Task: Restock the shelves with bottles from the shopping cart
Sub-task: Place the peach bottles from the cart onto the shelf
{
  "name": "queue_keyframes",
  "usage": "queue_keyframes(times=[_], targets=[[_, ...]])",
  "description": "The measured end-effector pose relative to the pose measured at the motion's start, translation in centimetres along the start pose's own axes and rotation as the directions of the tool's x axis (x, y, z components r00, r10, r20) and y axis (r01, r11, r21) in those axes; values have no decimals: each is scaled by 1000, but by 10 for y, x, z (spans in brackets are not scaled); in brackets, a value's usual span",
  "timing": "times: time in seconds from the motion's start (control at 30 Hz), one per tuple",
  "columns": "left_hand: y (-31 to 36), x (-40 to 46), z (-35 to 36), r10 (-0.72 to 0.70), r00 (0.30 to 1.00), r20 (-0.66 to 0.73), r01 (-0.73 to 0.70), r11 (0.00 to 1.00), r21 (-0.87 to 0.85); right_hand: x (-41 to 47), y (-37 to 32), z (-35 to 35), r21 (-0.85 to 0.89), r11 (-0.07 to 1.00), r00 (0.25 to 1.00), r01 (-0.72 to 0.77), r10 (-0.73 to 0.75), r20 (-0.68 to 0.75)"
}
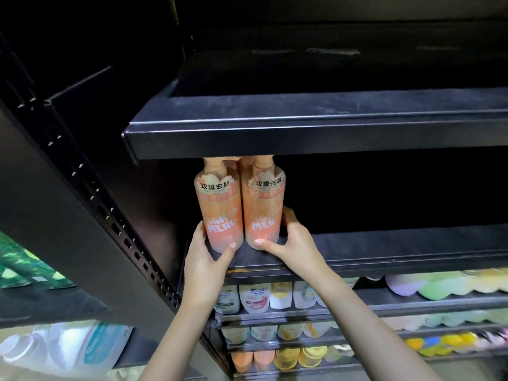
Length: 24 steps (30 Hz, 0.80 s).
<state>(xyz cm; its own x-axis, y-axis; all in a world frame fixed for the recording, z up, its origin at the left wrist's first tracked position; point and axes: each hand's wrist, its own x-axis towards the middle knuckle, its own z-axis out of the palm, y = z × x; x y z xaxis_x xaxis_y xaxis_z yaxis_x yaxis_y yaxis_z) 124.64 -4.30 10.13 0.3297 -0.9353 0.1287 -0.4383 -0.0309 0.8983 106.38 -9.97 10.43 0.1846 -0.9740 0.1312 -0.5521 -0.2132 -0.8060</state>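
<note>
Two orange pump bottles stand upright side by side at the left end of a black shelf (384,251). My left hand (204,257) grips the base of the left orange bottle (220,207), thumb across its front. My right hand (291,243) grips the base of the right orange bottle (264,207), fingers behind it and thumb at the front. The pump heads are hidden behind the front lip of the shelf above (302,133). The shopping cart is out of view.
The shelf stretches dark to the right of the bottles. Lower shelves (302,312) hold rows of white, yellow and orange bottles and pastel packs (428,284). A black perforated upright (110,213) borders the left; large white jugs (68,347) sit at lower left.
</note>
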Motion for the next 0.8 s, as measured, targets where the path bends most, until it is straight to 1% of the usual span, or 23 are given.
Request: queue_keyframes(times=[0.07, 0.13, 0.2, 0.23, 0.3, 0.37, 0.4, 0.47, 0.57, 0.63, 0.73, 0.8], targets=[[3, -8, -7, -20, 998, 54, 14, 994, 110, -11, -2, -5, -60, 998, 999, 36, -35, 4], [5, -19, -14, -63, 993, 104, 31, 959, 281, -32, 1, -15, -161, 985, 998, 56, -62, -29], [11, -36, -17, -115, 983, 146, 35, 885, 465, -66, 11, -33, -250, 967, 998, 50, -59, -29], [17, -47, -16, -120, 979, 164, 12, 840, 543, -84, 18, -44, -272, 962, 999, 42, -49, -18], [35, -71, 1, -46, 972, 232, -108, 786, 609, -130, 37, -71, -299, 954, 999, 0, -12, -36], [52, -91, 25, 28, 946, 324, -227, 770, 596, -175, 54, -95, -303, 950, 995, -76, 50, -92], [63, -105, 46, 55, 917, 396, -294, 763, 575, -204, 63, -109, -303, 942, 985, -142, 105, -137], [83, -137, 94, 109, 824, 556, -427, 765, 483, -263, 80, -138, -272, 922, 947, -275, 211, -242], [112, -193, 169, 212, 618, 757, -581, 772, 258, -355, 104, -176, -216, 860, 840, -462, 346, -419], [129, -235, 213, 270, 471, 840, -633, 767, 108, -417, 115, -195, -167, 798, 737, -579, 424, -526], [146, -297, 268, 300, 247, 921, -692, 720, -48, -492, 128, -213, -29, 709, 546, -705, 517, -659], [155, -332, 298, 279, 141, 950, -732, 676, -90, -530, 136, -223, 70, 653, 426, -754, 567, -705]])
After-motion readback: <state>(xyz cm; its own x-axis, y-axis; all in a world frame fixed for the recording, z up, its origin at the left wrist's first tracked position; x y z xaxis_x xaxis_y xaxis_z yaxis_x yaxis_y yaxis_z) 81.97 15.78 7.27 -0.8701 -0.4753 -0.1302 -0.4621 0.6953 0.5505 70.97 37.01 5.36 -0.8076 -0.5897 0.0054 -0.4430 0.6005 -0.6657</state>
